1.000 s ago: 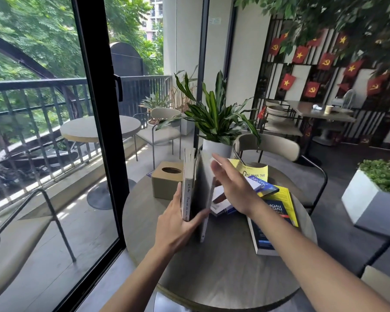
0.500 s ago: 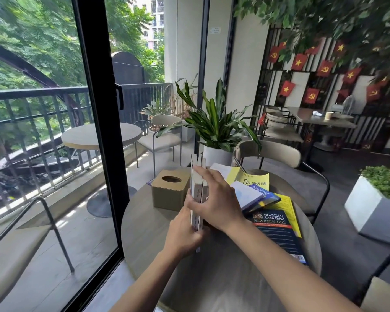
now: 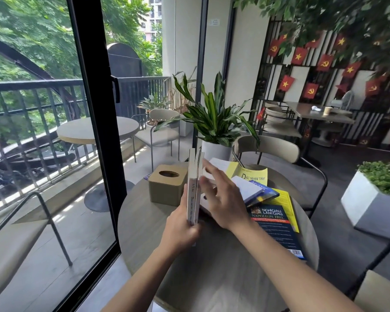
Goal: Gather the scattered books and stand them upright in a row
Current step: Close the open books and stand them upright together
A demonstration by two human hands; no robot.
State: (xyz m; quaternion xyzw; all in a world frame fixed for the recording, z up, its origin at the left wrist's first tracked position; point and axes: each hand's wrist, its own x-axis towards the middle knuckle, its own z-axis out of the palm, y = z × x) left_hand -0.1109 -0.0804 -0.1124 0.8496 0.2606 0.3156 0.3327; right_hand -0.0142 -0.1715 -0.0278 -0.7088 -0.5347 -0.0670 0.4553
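- Round grey wood-grain table (image 3: 158, 239) in a café corner by a black-framed glass sliding door (image 3: 92, 122); balcony with dark metal railing (image 3: 32, 102) and a second round table outside.
- Far side of table: beige padded chair with thin black metal frame (image 3: 270, 147), white pot with long-leaf green plant (image 3: 212, 122); small red flags on the slatted wall (image 3: 311, 91) at right.
- Tan square tissue box with oval slot (image 3: 167, 185) stands on table, just left of the upright books.
- Left hand (image 3: 180, 230) clamped on two thin white-spined paperback books (image 3: 193, 190), thumb on the left face, standing upright on edge, lower end hidden by the hand.
- Right hand (image 3: 223, 199) with fingers spread and apart, blurred, just right of the upright pair, over the loose pile; cannot tell if it touches anything.
- Loose pile lies flat on right half of table: yellow glossy paperback (image 3: 250, 176) at back, white-and-blue book (image 3: 257, 190) tilted on top, dark blue book with orange band and barcode (image 3: 277, 233) nearest, over another yellow cover (image 3: 288, 206).
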